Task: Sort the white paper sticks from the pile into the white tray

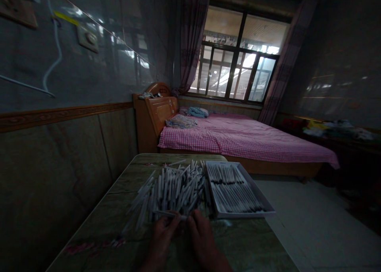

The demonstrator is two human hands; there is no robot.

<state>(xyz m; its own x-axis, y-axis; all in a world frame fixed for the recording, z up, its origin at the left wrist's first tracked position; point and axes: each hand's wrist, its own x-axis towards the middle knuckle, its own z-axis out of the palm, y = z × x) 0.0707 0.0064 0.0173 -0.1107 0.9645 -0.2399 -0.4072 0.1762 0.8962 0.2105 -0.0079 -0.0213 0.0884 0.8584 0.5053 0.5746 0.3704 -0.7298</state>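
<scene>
My left hand (163,231) and my right hand (201,231) are close together above the near part of the table. Both are closed on a slim whitish pen-like stick (165,213), which lies crosswise between them and points out to the left. Its exact kind is too dark and blurred to make out. Just beyond my hands spreads a loose pile of similar pale sticks (178,184). To the right of the pile is a shallow white tray (259,188), where dark-tipped sticks (235,196) lie side by side in two rows.
The small table (110,220) has a marbled top with a flower pattern. Behind it stands a bed (238,135) with a pink checked sheet and a wooden headboard (160,113). A tiled wall (74,157) runs along the left, and pale floor (297,208) shows on the right.
</scene>
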